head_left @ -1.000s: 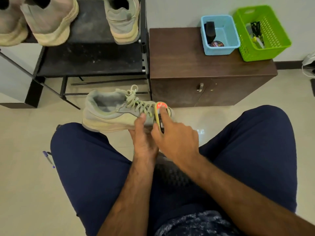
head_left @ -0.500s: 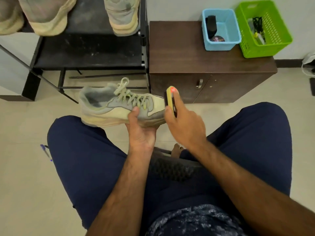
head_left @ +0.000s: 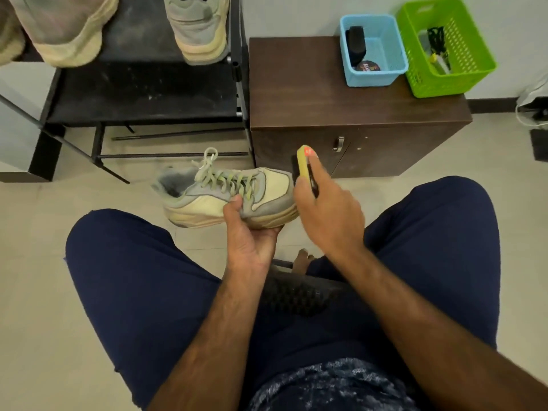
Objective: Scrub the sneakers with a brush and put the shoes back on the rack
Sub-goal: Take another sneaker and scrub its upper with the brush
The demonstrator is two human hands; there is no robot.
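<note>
Head view cuts off three shoes (head_left: 68, 31) on the rack (head_left: 142, 93) at the top edge; what lies in the two baskets (head_left: 373, 75) on the desk (head_left: 311, 93) is hard to make out. One sneaker (head_left: 207, 200) rests in the left hand (head_left: 252, 235), gripped from below; the right hand (head_left: 329, 212) grasps one brush (head_left: 305, 164) at its toe.

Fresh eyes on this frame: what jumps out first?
Dead centre, the left hand holds a pale sneaker from below above the knees. The right hand holds a yellow brush at the sneaker's toe. At upper right, a bright green basket and a blue basket stand side by side on a dark brown cabinet.
</note>
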